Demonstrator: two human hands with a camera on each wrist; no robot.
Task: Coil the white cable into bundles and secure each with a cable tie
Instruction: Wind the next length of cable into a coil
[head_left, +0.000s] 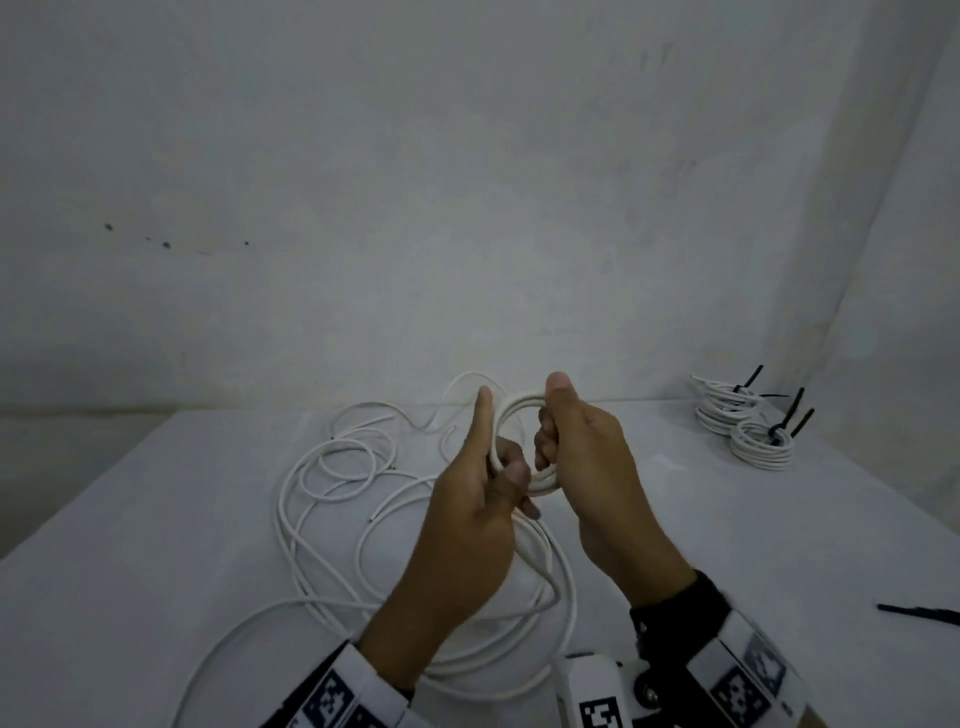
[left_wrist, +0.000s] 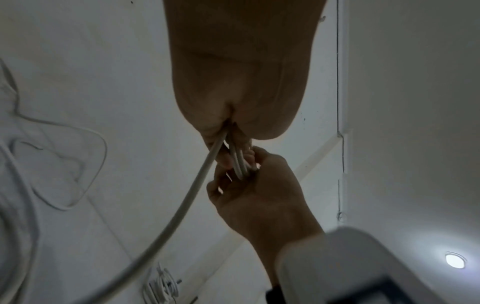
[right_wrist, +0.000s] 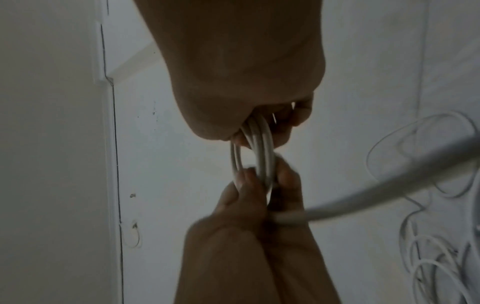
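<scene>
Coil position: the small coil (head_left: 522, 447) of white cable is held above the surface (head_left: 156, 519), between the left hand (head_left: 475, 512) and the right hand (head_left: 587, 467), which grip it on opposite sides.
Loose cable position: the loose cable (head_left: 332, 488) lies in irregular loops on the surface, left of and below the coil; one strand runs from the left hand down to these loops.
Coil appearance: several turns of round white cable, stacked close into a compact ring; the right wrist view shows at least three parallel strands.
Left hand: fingers curled round the lower left part of the coil, thumb extended upward along its left edge.
Right hand: fingers curled through the ring, thumb pressed on its upper right edge, grasping the coil.
Finished bundles: the tied bundles (head_left: 743, 421) rest on the surface well to the right of the coil, each closed with a black tie.
Spare tie: a black cable tie (head_left: 917, 613) lies on the surface, right of and below the coil.
</scene>
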